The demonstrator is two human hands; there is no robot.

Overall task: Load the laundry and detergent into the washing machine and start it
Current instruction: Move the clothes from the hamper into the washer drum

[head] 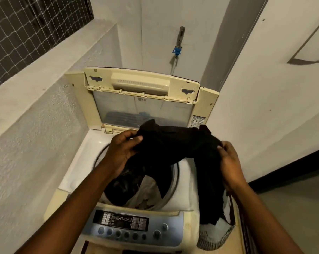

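Observation:
A cream top-loading washing machine (76,173) stands in front of me with its lid (142,99) folded up at the back. Dark and light clothes (129,189) lie in the drum. I hold a black garment (177,143) stretched above the drum opening. My left hand (122,149) grips its left end, and my right hand (230,162) grips its right end. The garment's lower part hangs down over the machine's right side. The control panel (129,226) with buttons and a dial runs along the near edge.
A pale blue cloth with a striped edge (215,235) hangs at the machine's right front corner. A textured wall ledge (45,85) runs close on the left. A tap with a blue fitting (178,50) sits on the back wall. Floor (292,198) shows at the right.

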